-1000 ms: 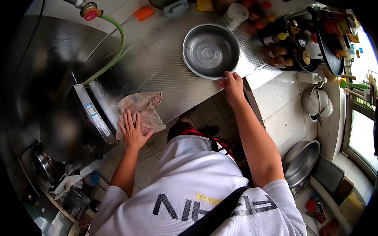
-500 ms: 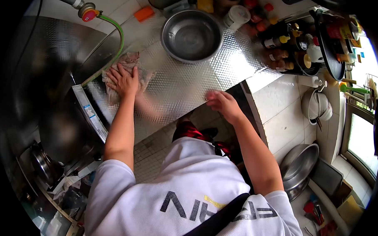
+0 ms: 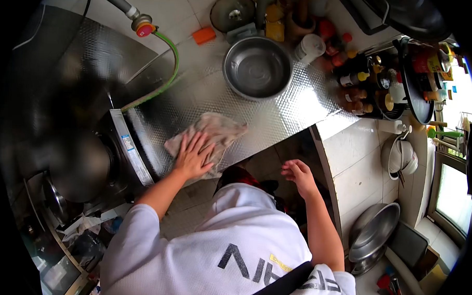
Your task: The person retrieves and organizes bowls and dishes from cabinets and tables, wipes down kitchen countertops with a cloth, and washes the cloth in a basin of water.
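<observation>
My left hand (image 3: 194, 157) lies flat with spread fingers on a crumpled, pinkish-beige cloth (image 3: 216, 128), pressing it to the shiny textured metal countertop (image 3: 159, 113) close to the front edge. Part of the cloth is hidden under the palm. My right hand (image 3: 298, 175) hangs in the air in front of the counter, touching nothing; its fingers are loosely bent and apart, with nothing visible in them. Farther back on the counter sits a round metal basin (image 3: 257, 67).
Left of the cloth is a gas stove (image 3: 123, 143); a green hose (image 3: 175, 62) curves down toward it. An orange block (image 3: 203, 35), a glass lid (image 3: 233, 13) and a white tub (image 3: 310, 48) line the back. Sauce bottles (image 3: 355, 79) crowd the right end.
My left hand has drawn the cloth from the back left of the counter toward its front edge. My right hand has moved back toward my body. The view has shifted too.
</observation>
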A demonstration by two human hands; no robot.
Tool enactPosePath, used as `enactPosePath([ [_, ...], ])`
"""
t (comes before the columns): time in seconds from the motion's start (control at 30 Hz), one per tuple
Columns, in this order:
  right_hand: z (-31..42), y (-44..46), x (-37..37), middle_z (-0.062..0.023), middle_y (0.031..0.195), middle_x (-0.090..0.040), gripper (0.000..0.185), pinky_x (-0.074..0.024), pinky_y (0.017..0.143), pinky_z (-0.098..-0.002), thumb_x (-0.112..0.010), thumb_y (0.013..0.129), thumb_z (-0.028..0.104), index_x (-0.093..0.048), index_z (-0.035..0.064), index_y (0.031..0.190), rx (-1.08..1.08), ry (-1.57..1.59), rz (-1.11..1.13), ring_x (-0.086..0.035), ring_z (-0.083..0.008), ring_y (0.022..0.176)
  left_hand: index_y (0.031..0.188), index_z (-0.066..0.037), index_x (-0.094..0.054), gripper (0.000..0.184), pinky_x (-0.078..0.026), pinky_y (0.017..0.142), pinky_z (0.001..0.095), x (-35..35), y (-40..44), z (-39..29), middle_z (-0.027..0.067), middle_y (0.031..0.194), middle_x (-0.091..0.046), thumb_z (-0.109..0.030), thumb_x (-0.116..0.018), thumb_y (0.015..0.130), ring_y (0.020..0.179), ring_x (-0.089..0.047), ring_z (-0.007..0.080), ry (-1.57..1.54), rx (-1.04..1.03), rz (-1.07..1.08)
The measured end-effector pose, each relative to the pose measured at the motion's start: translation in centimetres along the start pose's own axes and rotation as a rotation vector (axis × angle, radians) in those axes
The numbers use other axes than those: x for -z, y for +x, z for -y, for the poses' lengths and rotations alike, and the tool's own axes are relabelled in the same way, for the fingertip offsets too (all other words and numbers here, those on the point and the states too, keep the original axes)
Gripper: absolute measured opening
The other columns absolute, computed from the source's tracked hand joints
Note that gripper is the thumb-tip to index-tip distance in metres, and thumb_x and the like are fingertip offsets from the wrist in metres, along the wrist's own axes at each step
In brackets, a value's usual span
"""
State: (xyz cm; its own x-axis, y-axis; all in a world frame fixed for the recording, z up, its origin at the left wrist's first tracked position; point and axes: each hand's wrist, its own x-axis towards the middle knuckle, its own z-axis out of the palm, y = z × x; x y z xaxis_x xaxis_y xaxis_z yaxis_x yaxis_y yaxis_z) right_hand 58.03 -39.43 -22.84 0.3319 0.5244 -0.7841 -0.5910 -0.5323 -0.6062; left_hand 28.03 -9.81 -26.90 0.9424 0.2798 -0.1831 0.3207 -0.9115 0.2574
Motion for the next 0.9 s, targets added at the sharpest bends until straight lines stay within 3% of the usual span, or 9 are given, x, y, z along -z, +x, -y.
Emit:
enactPosePath([
  [0.23,-0.5,-1.5,2.1,-0.0049,0.101,-0.066,0.023,-0.0493,0.077,-0.0282,-0.052,0.102,0.027,-0.061,0.0076,0.108,-0.002,0.135,-0.123,-0.066,-0.0148,0.089,0.15,-0.016,-0.039,0.089,0.001,0.112,0.0696,0.5,5.7,-3.3,0.0235,0.162,-0.011,-0.062,-0.065,0.078,0.149,-0.004,0.0438,0.011,0.382,-0.046],
  [0.37,0.1,-0.9,-0.4,-0.0038,0.1,-0.067,0.021,-0.0491,0.076,-0.0282,-0.054,0.1,0.026,-0.062,0.0066,0.105,0.021,0.094,-0.086,-0.065,-0.0132,0.088,0.151,-0.016,-0.037,0.088,0.004,0.11,0.0718,0.4,11.4,-3.9,0.0217,0.163,-0.008,-0.063,-0.062,0.081,0.149,0.0,0.0446,0.005,0.203,-0.085],
  [0.4,0.0,-0.6,-1.0,-0.0038,0.1,-0.067,0.021,-0.0491,0.076,-0.0282,-0.054,0.1,0.026,-0.062,0.0063,0.104,0.031,0.064,-0.073,-0.065,-0.0131,0.088,0.141,-0.014,-0.049,0.075,-0.01,0.112,0.0688,1.5,11.9,-4.2,0.0231,0.154,-0.032,-0.057,-0.064,0.082,0.144,-0.025,0.0415,0.019,0.124,-0.22],
  [0.5,0.3,-0.7,-2.4,-0.0041,0.098,-0.067,0.021,-0.049,0.075,-0.0282,-0.055,0.1,0.024,-0.062,0.0051,0.103,0.045,-0.009,-0.052,-0.066,-0.0128,0.087,0.12,-0.007,-0.059,0.049,-0.037,0.102,0.0552,3.5,13.5,-0.7,0.0186,0.123,-0.06,-0.042,-0.067,0.087,0.118,-0.057,0.0314,-0.453,0.204,-0.474],
  [0.57,-0.5,-0.8,-2.7,-0.0044,0.097,-0.067,0.021,-0.049,0.075,-0.0282,-0.056,0.099,0.024,-0.062,0.0048,0.104,0.021,-0.018,-0.067,-0.066,-0.013,0.087,0.105,-0.004,-0.059,0.027,-0.048,0.08,0.0389,5.9,15.3,3.2,0.0092,0.091,-0.066,-0.028,-0.065,0.092,0.084,-0.064,0.0213,-0.793,0.555,-0.749],
  [0.6,-1.2,-1.3,-2.5,-0.0044,0.097,-0.067,0.021,-0.049,0.074,-0.0281,-0.055,0.099,0.024,-0.062,0.0048,0.104,-0.004,-0.007,-0.08,-0.066,-0.013,0.087,0.104,-0.002,-0.057,0.021,-0.049,0.071,0.0312,6.3,16.5,7.4,0.0078,0.088,-0.063,-0.022,-0.059,0.097,0.078,-0.06,0.0175,-0.727,0.62,-0.854],
  [0.7,-2.4,-0.8,-1.3,-0.0042,0.097,-0.067,0.02,-0.0493,0.074,-0.0279,-0.054,0.099,0.024,-0.062,0.0053,0.103,-0.024,0.013,-0.12,-0.066,-0.0131,0.086,0.098,-0.006,-0.056,0.016,-0.046,0.063,0.0254,14.4,20.1,12.0,0.0026,0.08,-0.061,-0.021,-0.059,0.097,0.068,-0.057,0.0103,-1.229,0.573,-1.117],
  [0.8,-3.5,-1.5,-0.3,-0.0038,0.097,-0.067,0.02,-0.0497,0.073,-0.0279,-0.054,0.1,0.024,-0.062,0.0063,0.103,-0.029,0.028,-0.172,-0.066,-0.0132,0.085,0.095,-0.005,-0.057,0.015,-0.042,0.058,0.0255,20.0,22.4,12.5,0.0013,0.077,-0.06,-0.02,-0.06,0.097,0.064,-0.055,0.0088,-1.326,0.551,-1.219],
  [0.9,-3.9,-2.1,0.3,-0.0037,0.097,-0.067,0.02,-0.0497,0.073,-0.0277,-0.053,0.1,0.023,-0.062,0.0062,0.103,-0.024,0.029,-0.221,-0.066,-0.0131,0.085,0.092,-0.005,-0.059,0.017,-0.04,0.056,0.0248,20.3,23.3,12.8,0.0009,0.076,-0.06,-0.021,-0.063,0.097,0.063,-0.053,0.0084,-1.317,0.519,-1.306],
])
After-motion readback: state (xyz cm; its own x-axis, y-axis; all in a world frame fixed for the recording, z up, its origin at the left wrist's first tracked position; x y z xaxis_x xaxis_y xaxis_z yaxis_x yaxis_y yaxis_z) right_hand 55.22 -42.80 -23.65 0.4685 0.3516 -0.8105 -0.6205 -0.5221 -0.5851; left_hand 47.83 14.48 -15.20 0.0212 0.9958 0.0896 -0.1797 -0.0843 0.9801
